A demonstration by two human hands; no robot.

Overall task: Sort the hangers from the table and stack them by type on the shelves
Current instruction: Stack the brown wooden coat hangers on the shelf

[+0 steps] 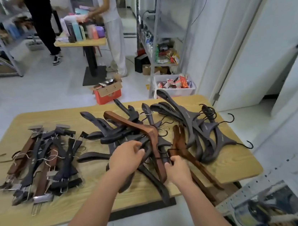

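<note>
Two hands (pixel 126 158) (pixel 177 168), two tables (pixel 98 199) (pixel 79 43), three hanger piles (pixel 38 164) (pixel 124 131) (pixel 203 134), two bystanders (pixel 42 22) (pixel 112 23).

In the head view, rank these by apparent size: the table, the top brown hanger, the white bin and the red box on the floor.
1. The table, by far.
2. The brown hanger: long but thin, and nearer the camera, so its place is unsure.
3. The white bin.
4. The red box, slightly smaller than the bin.

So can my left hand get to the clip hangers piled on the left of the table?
Probably yes: the left hand is at the middle pile, the clip hangers lie beside it, uncovered, on its own side.
</note>
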